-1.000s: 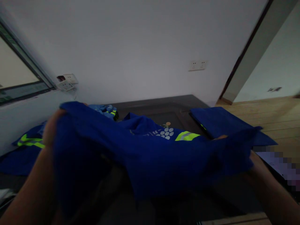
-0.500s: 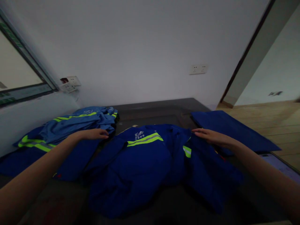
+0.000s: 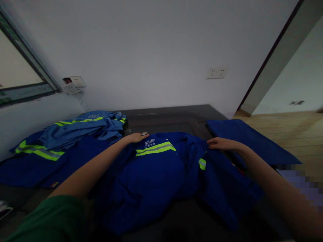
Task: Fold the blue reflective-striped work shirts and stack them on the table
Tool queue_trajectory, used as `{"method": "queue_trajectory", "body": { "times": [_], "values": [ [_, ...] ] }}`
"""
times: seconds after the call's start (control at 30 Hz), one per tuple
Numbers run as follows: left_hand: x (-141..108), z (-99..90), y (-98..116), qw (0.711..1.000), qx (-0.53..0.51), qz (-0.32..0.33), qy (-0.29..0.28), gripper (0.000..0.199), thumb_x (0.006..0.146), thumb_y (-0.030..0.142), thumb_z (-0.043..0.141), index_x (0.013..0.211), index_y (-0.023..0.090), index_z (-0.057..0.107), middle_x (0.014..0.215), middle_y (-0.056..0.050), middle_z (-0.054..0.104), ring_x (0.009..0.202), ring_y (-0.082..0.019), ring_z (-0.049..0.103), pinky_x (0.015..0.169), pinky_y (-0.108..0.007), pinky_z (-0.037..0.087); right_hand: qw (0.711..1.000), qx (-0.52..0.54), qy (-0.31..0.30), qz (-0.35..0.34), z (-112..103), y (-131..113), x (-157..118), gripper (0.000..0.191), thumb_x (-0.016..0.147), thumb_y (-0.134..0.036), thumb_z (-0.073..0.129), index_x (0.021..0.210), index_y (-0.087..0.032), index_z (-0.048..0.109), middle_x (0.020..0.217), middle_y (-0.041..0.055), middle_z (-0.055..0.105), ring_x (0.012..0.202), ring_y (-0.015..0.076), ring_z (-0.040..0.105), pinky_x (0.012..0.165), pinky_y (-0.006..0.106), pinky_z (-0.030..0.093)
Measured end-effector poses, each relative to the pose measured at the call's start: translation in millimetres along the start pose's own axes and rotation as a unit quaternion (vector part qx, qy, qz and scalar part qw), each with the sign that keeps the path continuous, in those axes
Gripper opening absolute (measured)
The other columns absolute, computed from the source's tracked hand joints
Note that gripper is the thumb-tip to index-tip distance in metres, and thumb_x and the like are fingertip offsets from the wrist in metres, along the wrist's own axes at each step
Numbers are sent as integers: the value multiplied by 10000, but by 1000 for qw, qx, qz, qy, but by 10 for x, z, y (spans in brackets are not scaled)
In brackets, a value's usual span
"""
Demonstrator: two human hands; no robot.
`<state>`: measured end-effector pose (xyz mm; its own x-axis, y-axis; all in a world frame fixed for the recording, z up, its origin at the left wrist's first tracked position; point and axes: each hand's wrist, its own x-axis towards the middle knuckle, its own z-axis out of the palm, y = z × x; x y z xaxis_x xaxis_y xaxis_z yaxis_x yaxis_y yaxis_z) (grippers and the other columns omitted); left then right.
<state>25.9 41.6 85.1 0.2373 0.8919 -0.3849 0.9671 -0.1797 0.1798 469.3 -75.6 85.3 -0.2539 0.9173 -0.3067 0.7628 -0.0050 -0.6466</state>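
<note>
On the table (image 3: pixel 166 121), midway between its left and right edges, the jacket (image 3: pixel 156 173) lies rumpled; an uneven tug could skew or crease it. The left hand (image 3: pixel 136 137) and right hand (image 3: pixel 223 144) touch its far side; whether either grips, I can't tell.

I had a dark tabletop (image 3: pixel 164 119) on my feed: rumpled blue jacket (image 3: pixel 156 171) bottom centre, messy clothes pile (image 3: pixel 80 129) lower left, flat blue cloth (image 3: pixel 249 139) lower right.
</note>
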Motion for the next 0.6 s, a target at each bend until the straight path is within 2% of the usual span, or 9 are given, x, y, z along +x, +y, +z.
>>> {"method": "queue_trajectory", "body": {
  "times": [0.07,0.13,0.2,0.3,0.37,0.47,0.6],
  "values": [
    [9,15,-48,999,-47,-20,-8,846,829,734,218,1038,69,697,1149,-213,662,1049,-321,630,852,-327,470,999,42,0,8,1,22,-37,378,665,-368,657,979,-168,719,1106,72,704,994,257,654,857,325,526],
    [-25,-2,-112,993,-112,-18,-42,833,778,781,307,981,80,707,1098,-197,686,987,-307,651,799,-314,490,997,81,-2,18,25,44,-28,420,647,-371,682,1015,-169,713,1164,86,680,1056,267,635,905,329,508],
    [-103,-55,-175,978,-183,1,-97,780,692,789,472,984,102,700,1065,-164,704,924,-286,662,750,-303,503,994,106,-7,29,76,49,38,413,671,-394,672,1008,-160,715,1092,87,709,991,268,660,876,342,521],
    [-296,-211,-237,955,-252,45,-152,678,594,670,674,1039,157,672,1048,-103,715,880,-257,663,726,-299,511,994,101,10,34,176,0,204,347,720,-381,635,947,-134,725,964,78,740,883,254,678,803,333,537],
    [-461,-351,-252,952,-259,82,-139,583,580,547,731,1036,192,651,1053,-68,709,908,-243,657,748,-289,513,996,81,30,27,242,-66,318,293,716,-330,641,900,-122,732,916,72,745,857,242,674,773,310,534],
    [-727,-570,-258,960,-231,132,-87,478,571,397,747,995,216,623,1028,-36,694,955,-231,645,770,-269,515,996,68,48,25,327,-184,430,222,683,-243,650,845,-116,735,842,67,745,789,218,668,705,270,526],
    [-1051,-834,-283,963,-204,174,-23,484,583,368,749,1023,223,609,1009,-42,683,925,-231,648,750,-285,530,996,60,54,34,343,-362,451,196,703,-212,599,810,-115,732,791,63,736,699,195,659,617,246,503]
  ]
}}
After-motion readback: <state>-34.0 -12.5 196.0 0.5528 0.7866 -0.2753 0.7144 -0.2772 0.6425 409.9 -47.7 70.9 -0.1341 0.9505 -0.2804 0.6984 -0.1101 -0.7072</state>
